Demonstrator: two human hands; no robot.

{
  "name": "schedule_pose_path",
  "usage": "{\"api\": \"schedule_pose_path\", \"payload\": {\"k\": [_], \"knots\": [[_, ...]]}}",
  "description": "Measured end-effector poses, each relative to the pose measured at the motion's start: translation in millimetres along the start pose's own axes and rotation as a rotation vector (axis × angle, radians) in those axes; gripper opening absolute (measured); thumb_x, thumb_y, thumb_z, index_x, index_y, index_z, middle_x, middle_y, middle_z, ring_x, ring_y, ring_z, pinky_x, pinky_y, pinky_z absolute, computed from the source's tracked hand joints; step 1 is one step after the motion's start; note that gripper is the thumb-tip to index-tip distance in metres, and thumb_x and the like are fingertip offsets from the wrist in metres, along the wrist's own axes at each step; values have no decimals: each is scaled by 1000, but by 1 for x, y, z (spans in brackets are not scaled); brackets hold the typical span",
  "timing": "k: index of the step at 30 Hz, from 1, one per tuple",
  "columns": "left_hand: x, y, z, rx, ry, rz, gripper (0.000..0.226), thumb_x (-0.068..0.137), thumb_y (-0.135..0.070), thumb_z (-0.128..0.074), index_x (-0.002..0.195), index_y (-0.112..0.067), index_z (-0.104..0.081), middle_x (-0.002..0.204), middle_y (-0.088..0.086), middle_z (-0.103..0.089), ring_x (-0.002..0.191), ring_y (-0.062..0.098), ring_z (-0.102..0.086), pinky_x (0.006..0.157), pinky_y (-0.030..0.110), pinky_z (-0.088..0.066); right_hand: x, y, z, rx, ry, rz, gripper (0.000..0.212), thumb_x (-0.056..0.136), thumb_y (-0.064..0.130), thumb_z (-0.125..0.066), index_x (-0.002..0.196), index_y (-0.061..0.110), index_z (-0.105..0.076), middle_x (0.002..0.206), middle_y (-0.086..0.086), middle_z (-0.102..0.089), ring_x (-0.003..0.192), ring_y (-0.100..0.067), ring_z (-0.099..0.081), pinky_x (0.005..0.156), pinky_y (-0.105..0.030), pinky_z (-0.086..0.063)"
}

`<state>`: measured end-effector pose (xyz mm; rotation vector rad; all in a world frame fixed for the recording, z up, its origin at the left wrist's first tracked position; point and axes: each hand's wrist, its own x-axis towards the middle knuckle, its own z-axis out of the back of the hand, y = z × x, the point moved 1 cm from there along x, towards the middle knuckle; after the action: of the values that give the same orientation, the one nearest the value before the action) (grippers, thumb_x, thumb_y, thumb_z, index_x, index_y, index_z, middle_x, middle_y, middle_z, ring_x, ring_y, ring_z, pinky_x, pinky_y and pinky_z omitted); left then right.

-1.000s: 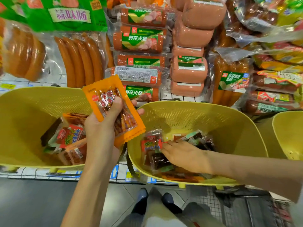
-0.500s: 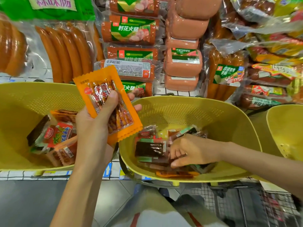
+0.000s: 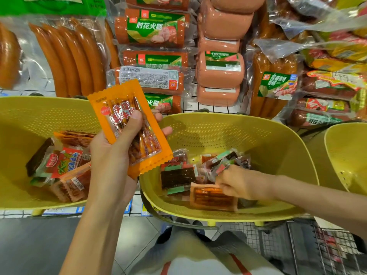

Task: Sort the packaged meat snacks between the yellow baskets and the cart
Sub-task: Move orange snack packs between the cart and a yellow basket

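My left hand (image 3: 113, 157) holds up an orange meat-snack packet (image 3: 153, 155), thumb across its front, between the left yellow basket (image 3: 39, 114) and the middle yellow basket (image 3: 248, 133). The left basket holds several packets, among them a red and green one (image 3: 65, 162). My right hand (image 3: 240, 183) is down in the middle basket with its fingers curled on small dark packets (image 3: 224, 158). Beside it lie a dark flat packet (image 3: 177, 177) and an orange packet (image 3: 212, 197). The wire cart (image 3: 309, 249) is at the lower right.
A third yellow basket (image 3: 347, 155) stands at the right edge. Behind the baskets, shelves are stacked with packed sausages (image 3: 69, 56), ham rolls (image 3: 151, 31) and pink luncheon meat blocks (image 3: 220, 70). Below are tiled floor (image 3: 137, 233) and my legs.
My right hand shifted right in the middle basket and curled onto small packets, uncovering the orange packet at the bottom. The left hand kept the orange packet raised.
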<state>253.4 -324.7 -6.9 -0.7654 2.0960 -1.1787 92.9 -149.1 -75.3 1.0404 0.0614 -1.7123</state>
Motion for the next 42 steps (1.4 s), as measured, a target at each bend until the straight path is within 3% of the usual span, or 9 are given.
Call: {"api": "schedule_pose_path", "payload": {"k": [6, 16, 22, 26, 29, 32, 36, 39, 42], "knots": [[1, 3, -1, 32, 36, 7, 18, 87, -26, -59, 100, -21, -71, 98, 10, -74, 85, 29, -73, 62, 36, -58, -16, -8, 29, 657, -126, -14, 21, 98, 11, -45, 99, 4, -65, 92, -7, -71, 85, -11, -67, 74, -21, -52], [4, 8, -16, 194, 49, 7, 33, 90, -41, -49, 98, -18, -71, 93, 7, -75, 82, 24, -73, 59, 40, -60, -53, 15, 65, 1356, -295, 383, 27, 92, 10, -48, 110, -2, -64, 104, -12, -71, 91, -18, -70, 72, -21, -56], [-2, 13, -23, 105, 109, 196, 29, 91, -35, -52, 80, -29, -78, 84, 3, -76, 74, 14, -73, 54, 26, -56, -58, 36, 70, 1313, -548, 381, 25, 90, 14, -51, 101, 2, -70, 95, -16, -72, 82, -18, -70, 68, -23, -56], [-4, 15, -30, 98, 123, 151, 22, 89, -31, -54, 91, -19, -73, 90, 6, -76, 79, 16, -73, 58, 27, -57, -63, 57, 67, 571, -1034, 246, 19, 93, 14, -56, 85, 10, -73, 64, 0, -68, 51, -7, -60, 49, -20, -48], [-5, 14, -40, 116, 145, 142, 28, 95, -31, -49, 88, -20, -73, 87, 4, -76, 77, 14, -73, 56, 25, -56, -53, 80, 72, 342, -1034, 248, 27, 93, 24, -56, 80, 6, -72, 56, 2, -61, 48, -8, -59, 47, -32, -50], [-3, 11, -46, 117, 134, 142, 30, 98, -34, -45, 89, -20, -71, 78, 0, -75, 69, 10, -71, 52, 23, -55, -41, 88, 82, 339, -1005, 204, 19, 84, 26, -68, 98, 14, -72, 69, 3, -59, 55, -8, -53, 57, -32, -52], [0, 7, -47, 98, 129, 119, 30, 98, -34, -43, 98, -20, -69, 89, 2, -76, 80, 14, -72, 58, 28, -58, -31, 78, 85, 566, -855, 19, 58, 73, 36, -75, 123, 19, -51, 94, 6, -53, 78, -9, -54, 68, -21, -50], [-2, 9, -49, 110, 134, 95, 30, 98, -35, -42, 100, -21, -68, 92, 0, -76, 85, 13, -72, 62, 26, -58, -26, 77, 80, 929, -753, 99, 26, 75, 21, -75, 98, 18, -63, 83, 5, -65, 65, 1, -64, 55, -10, -49], [-3, 14, -49, 107, 124, 91, 33, 98, -38, -40, 104, -22, -67, 94, -1, -75, 87, 13, -72, 62, 23, -57, -25, 75, 74, 810, -873, 75, 21, 72, 32, -75, 88, 27, -62, 80, 4, -68, 61, -4, -65, 50, -17, -50]]}}
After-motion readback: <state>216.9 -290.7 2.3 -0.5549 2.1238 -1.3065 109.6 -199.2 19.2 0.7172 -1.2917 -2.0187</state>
